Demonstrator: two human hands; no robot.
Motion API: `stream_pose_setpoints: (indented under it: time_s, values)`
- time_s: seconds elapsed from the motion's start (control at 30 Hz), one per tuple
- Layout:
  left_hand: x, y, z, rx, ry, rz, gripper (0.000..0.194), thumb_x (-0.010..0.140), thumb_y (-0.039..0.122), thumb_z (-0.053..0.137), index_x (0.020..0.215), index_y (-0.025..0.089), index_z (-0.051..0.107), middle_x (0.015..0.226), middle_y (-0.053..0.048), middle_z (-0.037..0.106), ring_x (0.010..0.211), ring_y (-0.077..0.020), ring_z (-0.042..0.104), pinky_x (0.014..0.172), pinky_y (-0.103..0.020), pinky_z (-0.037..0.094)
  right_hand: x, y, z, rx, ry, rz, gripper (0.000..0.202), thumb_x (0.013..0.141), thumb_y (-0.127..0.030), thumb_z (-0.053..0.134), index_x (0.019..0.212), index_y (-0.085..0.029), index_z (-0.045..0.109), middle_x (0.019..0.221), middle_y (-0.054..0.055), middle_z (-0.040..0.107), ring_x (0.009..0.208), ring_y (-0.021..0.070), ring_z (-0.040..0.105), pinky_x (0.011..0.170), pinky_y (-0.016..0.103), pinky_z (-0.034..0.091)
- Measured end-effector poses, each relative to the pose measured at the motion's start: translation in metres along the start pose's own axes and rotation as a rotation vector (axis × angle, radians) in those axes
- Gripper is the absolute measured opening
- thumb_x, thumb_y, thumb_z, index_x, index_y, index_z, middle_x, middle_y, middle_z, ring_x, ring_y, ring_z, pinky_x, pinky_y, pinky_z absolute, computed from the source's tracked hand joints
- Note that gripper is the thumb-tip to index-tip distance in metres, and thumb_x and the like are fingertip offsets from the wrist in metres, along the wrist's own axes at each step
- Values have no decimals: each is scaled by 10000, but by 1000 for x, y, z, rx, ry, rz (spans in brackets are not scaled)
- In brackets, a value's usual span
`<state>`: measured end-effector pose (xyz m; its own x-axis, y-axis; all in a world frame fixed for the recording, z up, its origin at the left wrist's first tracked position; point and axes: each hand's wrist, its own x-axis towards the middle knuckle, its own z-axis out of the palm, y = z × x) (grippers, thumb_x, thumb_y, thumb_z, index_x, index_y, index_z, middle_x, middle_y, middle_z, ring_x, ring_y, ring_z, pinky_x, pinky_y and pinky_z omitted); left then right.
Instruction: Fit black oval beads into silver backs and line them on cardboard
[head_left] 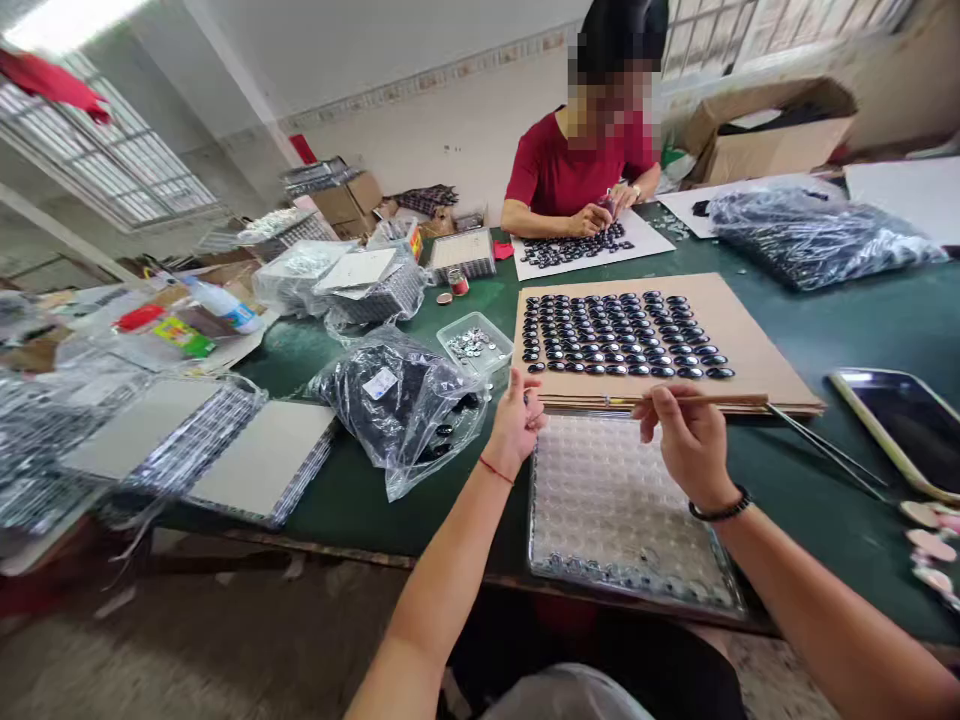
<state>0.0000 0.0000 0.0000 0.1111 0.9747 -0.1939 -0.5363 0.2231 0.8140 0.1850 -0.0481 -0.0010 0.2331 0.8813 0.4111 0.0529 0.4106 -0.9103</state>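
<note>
My right hand (688, 440) pinches a thin brush with a brown wooden handle (724, 399), its narrow tip pointing left. My left hand (517, 425) is closed, thumb up; a small dark bit shows at the curled fingers, too hidden to name. Just beyond both hands, shiny black oval pieces (615, 335) lie in rows on a brown cardboard sheet (750, 340). Below my hands is a clear plastic tray (622, 500) with round pockets, and small shiny pieces sit along its near edge. Tweezers (832, 450) rest right of the brush.
A plastic bag of black pieces (405, 400) and a small clear tub (476, 342) stand to the left. A phone (900, 420) lies at the right. Across the green table (795, 300), a person in red (551, 165) handles black pieces. Stacked trays (259, 455) occupy the far left.
</note>
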Motion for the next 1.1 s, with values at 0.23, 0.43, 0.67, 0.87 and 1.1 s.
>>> stream_pose_setpoints:
  time_s: [0.23, 0.43, 0.67, 0.87, 1.1]
  values:
    - [-19, -16, 19, 567, -144, 30, 294, 716, 431, 612, 810, 161, 544, 512, 71, 449, 372, -29, 352, 360, -150, 260, 0, 0, 0, -136, 3, -67, 192, 879, -332, 456, 763, -185, 495, 603, -20, 571, 392, 68, 474, 386, 197, 358]
    - [-21, -20, 19, 939, -207, 107, 322, 703, 453, 605, 782, 142, 640, 515, 11, 575, 417, -80, 480, 418, -186, 359, -5, 2, 0, -404, -227, -226, 226, 903, -304, 382, 756, -187, 508, 640, 7, 555, 493, 89, 485, 485, 210, 373]
    - [-18, -26, 17, 917, -267, 124, 355, 662, 407, 658, 902, 145, 647, 551, 11, 579, 451, -96, 506, 448, -199, 386, -2, -2, 2, -640, -320, -311, 248, 899, -293, 363, 739, -182, 516, 606, 22, 566, 511, 114, 486, 502, 215, 340]
    - [-18, -24, 18, 952, -263, 102, 363, 679, 369, 645, 958, 137, 650, 532, 5, 578, 459, -106, 523, 449, -198, 381, -2, -2, 1, -681, -357, -327, 241, 901, -274, 357, 743, -174, 510, 601, 20, 565, 497, 110, 478, 494, 213, 322]
    - [-18, -23, 18, 935, -289, 122, 339, 683, 373, 635, 927, 139, 658, 524, 7, 568, 452, -101, 506, 442, -199, 383, -2, -2, 3, -711, -351, -366, 235, 897, -272, 376, 721, -177, 499, 562, 3, 544, 474, 104, 454, 482, 212, 303]
